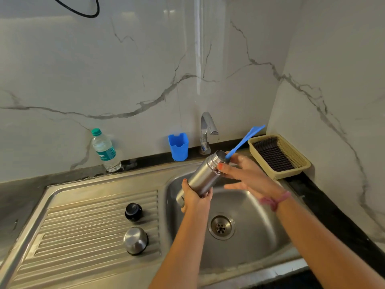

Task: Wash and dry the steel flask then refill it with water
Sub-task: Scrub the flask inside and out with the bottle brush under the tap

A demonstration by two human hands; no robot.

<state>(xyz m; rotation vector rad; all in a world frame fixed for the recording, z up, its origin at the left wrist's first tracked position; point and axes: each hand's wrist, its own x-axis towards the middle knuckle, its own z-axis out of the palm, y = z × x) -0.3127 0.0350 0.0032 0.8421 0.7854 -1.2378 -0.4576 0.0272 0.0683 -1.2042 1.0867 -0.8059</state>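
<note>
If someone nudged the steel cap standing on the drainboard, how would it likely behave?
The steel cap stands open end down on the ribbed drainboard, so it probably resists tipping. Its smooth, shiny dome looks slippery to pinch. If knocked onto its side, the round shape would likely roll along the grooves.

The steel flask (pixel 201 178) is a plain brushed-metal cylinder with a threaded neck, uncapped, held tilted over the sink basin (pixel 250 215) with its open mouth pointing up and to the far right, its base down to the near left. A blue brush handle (pixel 245 140) sticks out of the mouth, slanting to the far right. On the ribbed drainboard (pixel 83 226) to the left stand its two caps: a black stopper (pixel 134 211) farther off, and a domed steel cup lid (pixel 135 240), upside down, nearer.
</note>
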